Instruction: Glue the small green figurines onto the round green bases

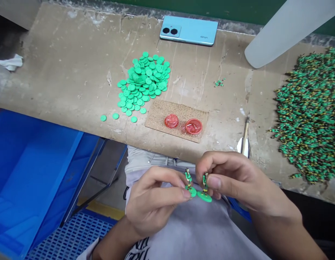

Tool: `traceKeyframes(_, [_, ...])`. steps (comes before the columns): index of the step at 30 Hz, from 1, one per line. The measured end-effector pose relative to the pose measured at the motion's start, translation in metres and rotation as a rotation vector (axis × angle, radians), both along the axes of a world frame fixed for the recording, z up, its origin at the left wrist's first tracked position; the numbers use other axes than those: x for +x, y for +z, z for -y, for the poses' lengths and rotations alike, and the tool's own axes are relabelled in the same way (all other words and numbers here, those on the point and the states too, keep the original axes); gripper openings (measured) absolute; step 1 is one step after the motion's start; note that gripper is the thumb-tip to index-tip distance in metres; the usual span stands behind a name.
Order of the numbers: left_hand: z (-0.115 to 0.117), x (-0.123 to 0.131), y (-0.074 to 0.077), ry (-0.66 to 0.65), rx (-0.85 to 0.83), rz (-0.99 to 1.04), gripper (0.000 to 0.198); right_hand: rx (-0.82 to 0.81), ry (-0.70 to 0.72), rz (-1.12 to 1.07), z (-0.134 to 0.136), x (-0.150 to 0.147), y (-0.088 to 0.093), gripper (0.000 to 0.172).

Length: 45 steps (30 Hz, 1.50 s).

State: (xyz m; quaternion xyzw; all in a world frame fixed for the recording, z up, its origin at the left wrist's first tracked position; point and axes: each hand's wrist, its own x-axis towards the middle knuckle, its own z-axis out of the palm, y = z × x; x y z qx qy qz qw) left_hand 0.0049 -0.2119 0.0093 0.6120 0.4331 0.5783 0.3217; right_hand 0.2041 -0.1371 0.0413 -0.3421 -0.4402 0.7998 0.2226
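Note:
Just in front of my body, my left hand (158, 198) pinches the green round base of a small painted figure (188, 176) between thumb and finger. Beside it, my right hand (235, 177) grips a second figure (205, 180) by its upper body, with its green disc base (204, 196) below. Both figures are upright, and their bases are side by side, nearly touching. Beyond my hands, a brown board (159, 112) bears two red cups (193, 126) with clear, glossy material around them. A pile of green discs (148, 77) lies behind the board to the left.
A large heap of green figures (313, 119) covers the table's right side. Near it are a brush (246, 130), a few tiny green pieces (219, 83) and a pale cylinder (281, 32). A blue phone (189, 30) lies at the back. Blue bins (34, 173) stand lower left.

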Motion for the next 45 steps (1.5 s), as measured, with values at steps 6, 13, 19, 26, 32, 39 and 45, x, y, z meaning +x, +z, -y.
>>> traceKeyframes(6, [-0.003, 0.0, 0.004, 0.001, 0.017, -0.012, 0.012, 0.012, -0.005, -0.006, 0.0, -0.002, 0.0, 0.03])
traceKeyframes(13, [-0.004, -0.001, 0.006, 0.003, 0.007, -0.017, 0.007, -0.002, 0.0, -0.024, 0.001, -0.001, 0.001, 0.028])
traceKeyframes(19, [-0.003, 0.0, 0.004, -0.023, 0.001, 0.043, 0.01, -0.04, 0.0, -0.034, 0.001, 0.0, 0.0, 0.029])
traceKeyframes(26, [-0.007, 0.002, 0.004, -0.053, -0.024, 0.124, 0.008, -0.121, -0.002, -0.089, 0.001, 0.0, -0.002, 0.024])
traceKeyframes(32, [-0.006, 0.004, 0.003, -0.074, -0.066, 0.172, 0.011, -0.138, -0.007, -0.099, 0.002, -0.002, -0.002, 0.024])
traceKeyframes(39, [-0.008, 0.005, 0.004, -0.052, -0.087, 0.196, 0.007, -0.13, -0.014, -0.112, 0.0, -0.002, -0.003, 0.025])
traceKeyframes(45, [-0.011, 0.006, 0.005, -0.033, -0.096, 0.196, 0.009, -0.13, -0.022, -0.131, 0.001, -0.003, -0.005, 0.025])
